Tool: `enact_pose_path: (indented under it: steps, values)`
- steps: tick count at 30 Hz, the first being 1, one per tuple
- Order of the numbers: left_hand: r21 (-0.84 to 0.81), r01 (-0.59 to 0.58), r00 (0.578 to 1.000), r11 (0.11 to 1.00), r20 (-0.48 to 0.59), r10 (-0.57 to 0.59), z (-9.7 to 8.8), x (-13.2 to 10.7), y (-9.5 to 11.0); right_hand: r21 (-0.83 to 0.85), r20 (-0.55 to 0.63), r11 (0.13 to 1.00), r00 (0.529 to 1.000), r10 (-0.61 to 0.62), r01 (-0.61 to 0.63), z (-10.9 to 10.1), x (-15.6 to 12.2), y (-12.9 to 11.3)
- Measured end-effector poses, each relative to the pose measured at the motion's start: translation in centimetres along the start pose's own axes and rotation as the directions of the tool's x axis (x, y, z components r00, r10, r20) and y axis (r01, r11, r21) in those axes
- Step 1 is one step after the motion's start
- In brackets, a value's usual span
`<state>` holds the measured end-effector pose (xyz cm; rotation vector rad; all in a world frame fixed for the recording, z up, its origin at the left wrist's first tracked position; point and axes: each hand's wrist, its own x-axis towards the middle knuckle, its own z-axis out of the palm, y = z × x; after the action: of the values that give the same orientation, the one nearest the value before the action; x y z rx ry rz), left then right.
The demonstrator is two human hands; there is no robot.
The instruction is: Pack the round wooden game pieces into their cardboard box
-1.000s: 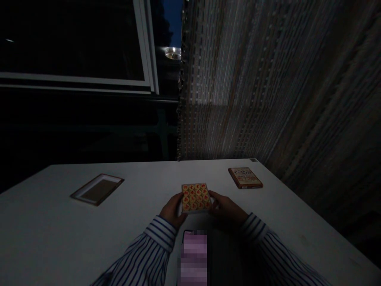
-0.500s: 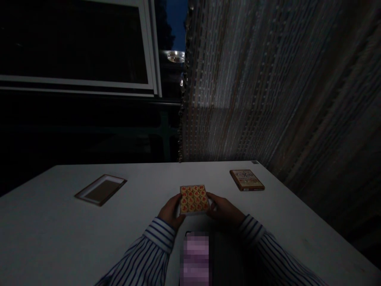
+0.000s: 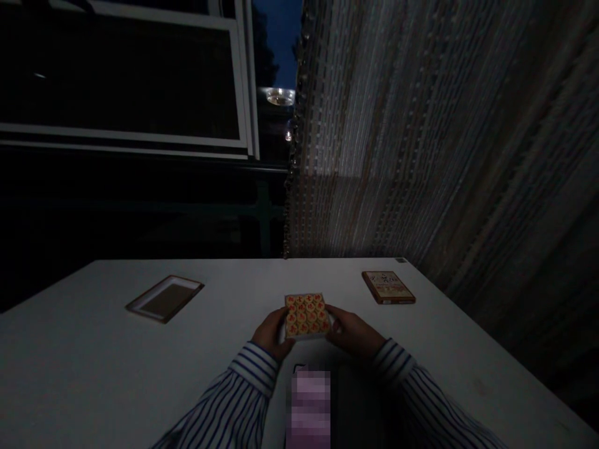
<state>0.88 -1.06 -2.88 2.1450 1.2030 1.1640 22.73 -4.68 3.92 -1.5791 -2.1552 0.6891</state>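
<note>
A small square box of Chinese chess pieces [image 3: 307,315] is held between my hands over the table's middle. Its round, pale pieces lie in even rows and bear red characters. My left hand [image 3: 272,333] grips the left side, thumb at the near corner. On the opposite side, my right hand [image 3: 353,332] has its fingers closed on the box edge. The far fingers of both hands are partly hidden by the box.
On the white table [image 3: 224,386], a shallow open tray or lid [image 3: 172,299] lies at the left. A flat printed box [image 3: 388,287] lies at the right. Close to me is a phone-like object [image 3: 311,408] with a pixelated face. Behind hangs a string curtain [image 3: 365,156] beside a window [image 3: 241,87].
The whole view has shifted slightly, with everything sitting a little lower and to the right. Both hands keep their hold on the box of pieces.
</note>
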Motion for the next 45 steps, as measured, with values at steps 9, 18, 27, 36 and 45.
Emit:
enact_pose_path:
  steps: [9,18,27,36,45]
  values:
    - [0.179,-0.015,1.000,0.984,-0.007,0.016,-3.1,-0.5,0.8,-0.020,-0.167,1.000,0.986,-0.007,0.004,-2.3,0.3,-0.3]
    - [0.262,-0.042,0.996,0.964,0.082,0.021,-10.3,-1.4,1.7,-0.038,-0.170,0.994,0.980,-0.107,0.102,-3.3,1.9,-3.6]
    - [0.273,0.143,0.981,0.951,-0.166,-0.100,-15.2,-2.0,0.4,-0.102,-0.159,0.956,0.944,-0.290,0.276,-2.6,5.8,-8.3]
    - [0.234,0.404,0.880,0.885,-0.364,-0.305,-18.2,-2.9,-2.9,-0.073,-0.057,0.930,0.930,-0.364,0.359,0.6,11.0,-12.8]
    - [0.228,0.645,0.665,0.729,-0.637,-0.389,-21.3,-3.2,-9.2,-0.047,0.017,0.929,0.930,-0.366,0.367,4.5,16.1,-15.5]
